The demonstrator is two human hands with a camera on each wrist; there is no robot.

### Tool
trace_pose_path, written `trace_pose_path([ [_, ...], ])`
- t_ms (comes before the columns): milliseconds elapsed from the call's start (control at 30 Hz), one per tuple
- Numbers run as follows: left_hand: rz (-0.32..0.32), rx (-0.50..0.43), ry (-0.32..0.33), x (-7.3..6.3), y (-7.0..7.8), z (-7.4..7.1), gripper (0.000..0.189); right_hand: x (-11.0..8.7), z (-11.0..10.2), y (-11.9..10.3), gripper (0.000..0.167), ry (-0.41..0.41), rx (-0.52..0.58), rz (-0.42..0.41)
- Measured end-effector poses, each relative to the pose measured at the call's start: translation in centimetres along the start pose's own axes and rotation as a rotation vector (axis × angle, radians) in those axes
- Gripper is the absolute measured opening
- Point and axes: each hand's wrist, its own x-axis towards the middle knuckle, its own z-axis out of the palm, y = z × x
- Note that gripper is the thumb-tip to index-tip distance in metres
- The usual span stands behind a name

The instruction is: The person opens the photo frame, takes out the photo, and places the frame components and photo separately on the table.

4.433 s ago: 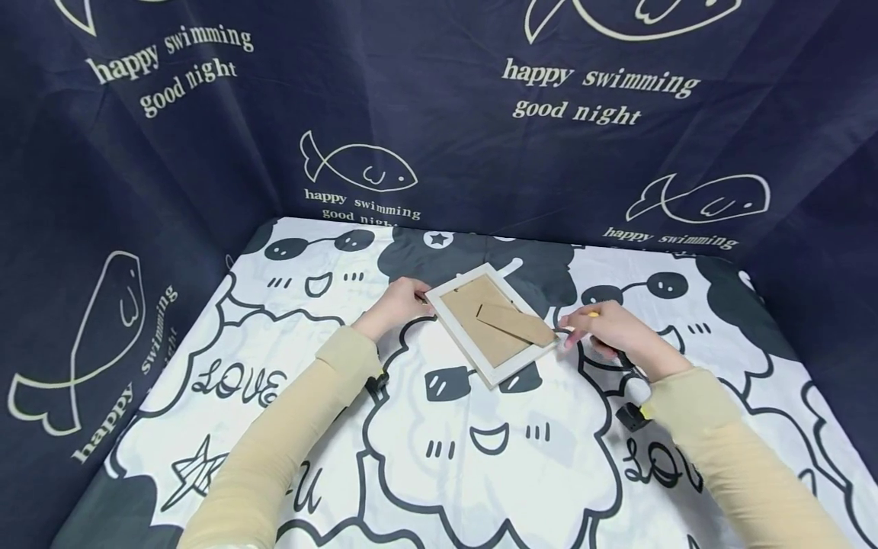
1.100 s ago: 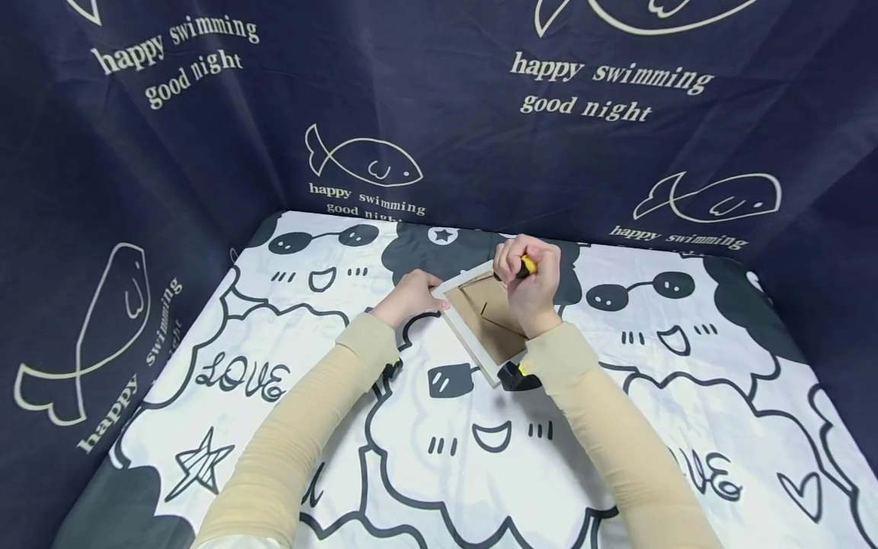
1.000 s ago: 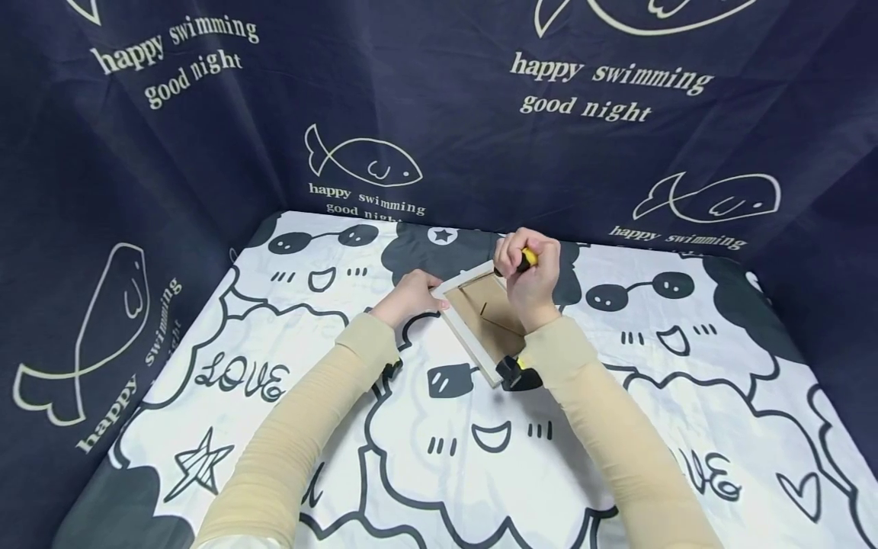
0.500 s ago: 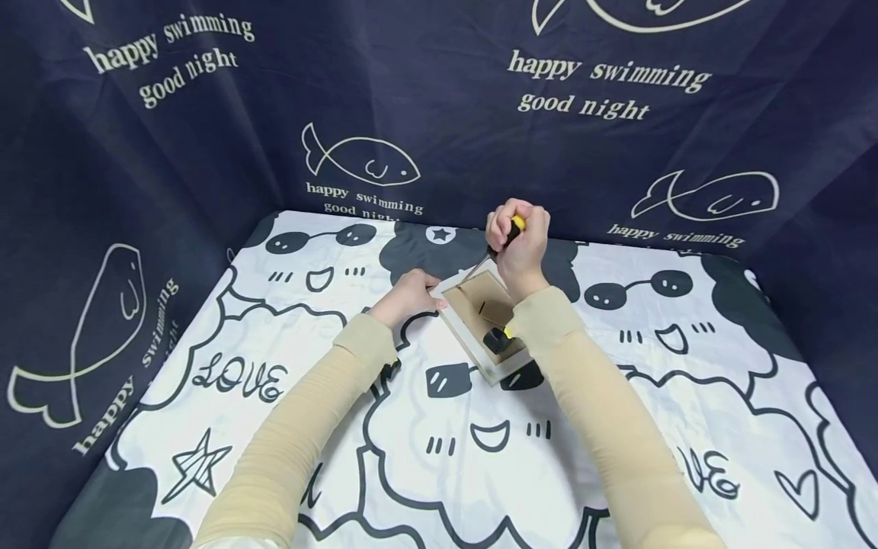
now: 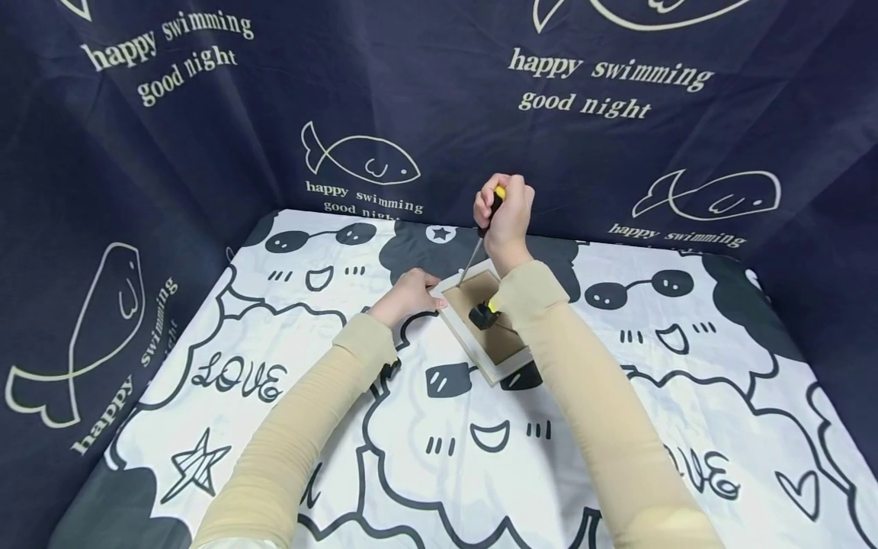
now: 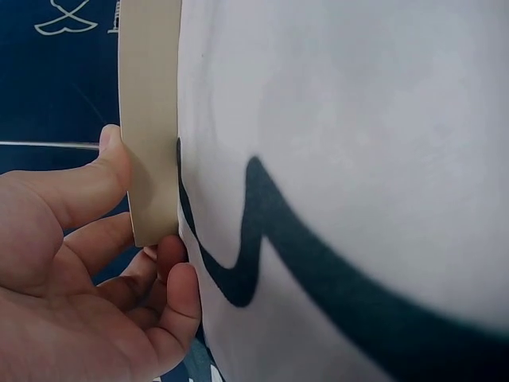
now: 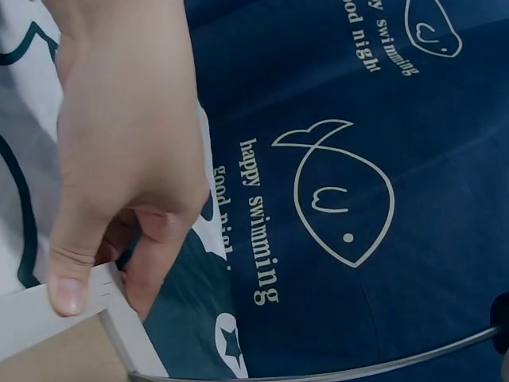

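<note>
Picture frame (image 5: 499, 347), white, brown-backed, back upward on printed cloth (image 5: 494, 480). Left hand (image 5: 409, 296): thumb and fingers pinching one corner. Right hand (image 5: 509, 221): fingers curled closely round handle of screwdriver (image 5: 483, 228), tip at frame's inner edge near that corner.

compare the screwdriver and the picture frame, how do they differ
The screwdriver has a black-and-yellow handle and thin metal shaft; the picture frame is rectangular, with a white border and tan back. The screwdriver slants steeply; the picture frame lies back side up. The right hand grips the screwdriver, while the left hand holds the picture frame's corner. Both are held.
</note>
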Motion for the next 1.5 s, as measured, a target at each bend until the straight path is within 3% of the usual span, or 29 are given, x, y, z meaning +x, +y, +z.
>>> trace_pose_path([
  [433, -0.025, -0.007, -0.011, 0.1, -0.2, -0.2, 0.054, 2.8, 1.7, 1.4, 0.041, 0.054, -0.097, 0.110],
  [867, 0.012, 0.004, -0.011, 0.2, -0.3, -0.1, 0.051, 4.7, 2.7, 2.5, 0.043, 0.104, -0.176, 0.181],
  [1167, -0.016, -0.021, -0.008, 0.2, -0.3, -0.1, 0.054, 5.9, 1.6, 2.3, 0.042, 0.201, -0.083, 0.250],
  [1500, -0.001, 0.008, -0.003, 0.3, -0.3, -0.2, 0.053, 6.7, 0.2, 2.1, 0.042, 0.287, -0.022, 0.294],
])
